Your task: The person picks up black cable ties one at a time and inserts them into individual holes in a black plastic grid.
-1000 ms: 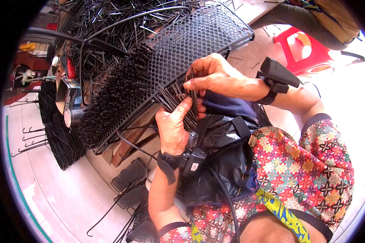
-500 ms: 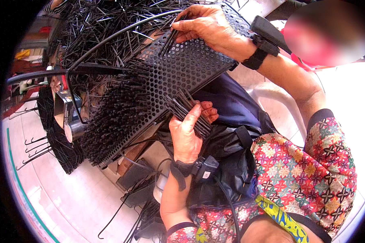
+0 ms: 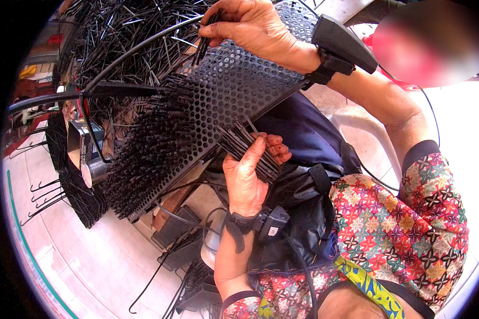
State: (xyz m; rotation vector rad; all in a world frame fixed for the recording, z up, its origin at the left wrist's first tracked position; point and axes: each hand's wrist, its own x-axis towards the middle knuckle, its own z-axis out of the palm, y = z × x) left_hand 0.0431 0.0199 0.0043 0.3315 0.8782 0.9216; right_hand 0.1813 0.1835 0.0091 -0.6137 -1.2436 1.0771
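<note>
A dark perforated plate (image 3: 245,87), full of round holes, slants across the upper middle. Many short black rods (image 3: 149,143) stand packed in the holes of its left part. My left hand (image 3: 247,175) is closed round a bundle of thin black rods (image 3: 245,141) beside the plate's near edge. Their ends fan out past my thumb. Above the far side of the plate, my right hand (image 3: 247,29) pinches a few black rods (image 3: 203,45) pointing downward. Whether their lower tips touch the plate, I cannot tell.
A large heap of loose black rods (image 3: 133,42) lies beyond the plate. A curved black metal bar (image 3: 138,56) crosses over it. Left are a small box (image 3: 82,141), a metal cylinder (image 3: 94,173) and black pieces with hooked wires (image 3: 77,181). A person (image 3: 431,42) is at upper right.
My right hand has shifted left and slightly away from me with its few rods, toward the heap. The left hand with its bundle has hardly moved.
</note>
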